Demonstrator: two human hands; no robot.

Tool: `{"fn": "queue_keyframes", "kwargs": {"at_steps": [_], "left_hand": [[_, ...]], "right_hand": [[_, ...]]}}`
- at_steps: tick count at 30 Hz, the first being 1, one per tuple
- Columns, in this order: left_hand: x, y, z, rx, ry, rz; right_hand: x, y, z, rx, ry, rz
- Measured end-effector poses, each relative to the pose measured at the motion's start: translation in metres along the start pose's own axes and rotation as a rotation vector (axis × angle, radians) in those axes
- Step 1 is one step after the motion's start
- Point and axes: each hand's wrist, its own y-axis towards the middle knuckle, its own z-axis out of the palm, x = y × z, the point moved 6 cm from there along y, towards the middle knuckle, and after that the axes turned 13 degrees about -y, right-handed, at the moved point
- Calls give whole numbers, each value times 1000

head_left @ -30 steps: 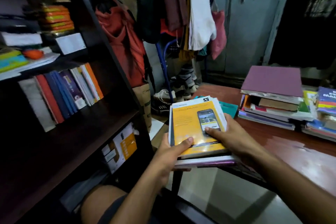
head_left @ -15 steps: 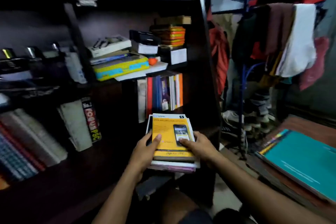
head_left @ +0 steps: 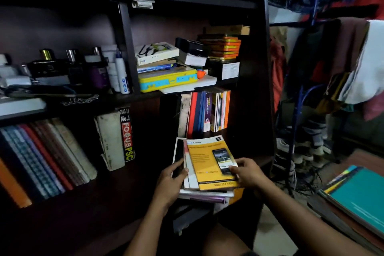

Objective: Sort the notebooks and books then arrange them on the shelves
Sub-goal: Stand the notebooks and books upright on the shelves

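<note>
A stack of books [head_left: 204,173] is gripped by both hands before the shelf [head_left: 245,160]. Its left edge is clasped by the left hand [head_left: 171,181]. The yellow top cover is pinched by the right hand [head_left: 248,173].

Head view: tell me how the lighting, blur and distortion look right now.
Head view: dim overall, the dark shelf boards swallowing detail at lower left; leaning books at the left edge are smeared by blur; the yellow booklet between left hand and right hand is brightest, its small print unreadable; the wide lens bends the shelf's right side and clothes rack.
</note>
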Motion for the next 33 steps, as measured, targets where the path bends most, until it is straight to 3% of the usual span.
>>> {"fn": "queue_keyframes", "kwargs": {"at_steps": [5,9,17,19,21,22,23,24,26,27,29,31,33], "left_hand": [[0,0,-5,-16,3,-40],[-2,-9,-24,-47,64,-46],[-14,-52,-97,-48,555,-191],[-28,-64,-102,-63,791,-248],[-54,-70,-99,-147,1125,-197],[-70,-72,-91,-194,1159,-113],[-84,-70,-79,-202,1035,-15],[-93,-67,-65,-155,754,46],[-96,-57,-33,-15,170,15],[-95,-48,-23,-3,50,14],[-92,-32,-11,-50,35,87],[-90,-21,-2,-108,65,186],[-93,-16,6,-174,190,333]], "right_hand": [[-16,-8,-25,-74,204,95],[-11,-20,-44,-102,307,11],[25,-45,0,129,532,-98],[36,-51,11,155,545,-118],[44,-55,18,180,559,-138],[49,-58,19,197,567,-152],[53,-60,20,209,573,-166],[57,-62,20,218,576,-178],[63,-63,19,207,562,-199],[65,-61,18,185,531,-219],[70,-55,12,83,316,-308],[76,-50,2,-120,-125,-376],[84,-52,-6,-313,-358,-427]]}}
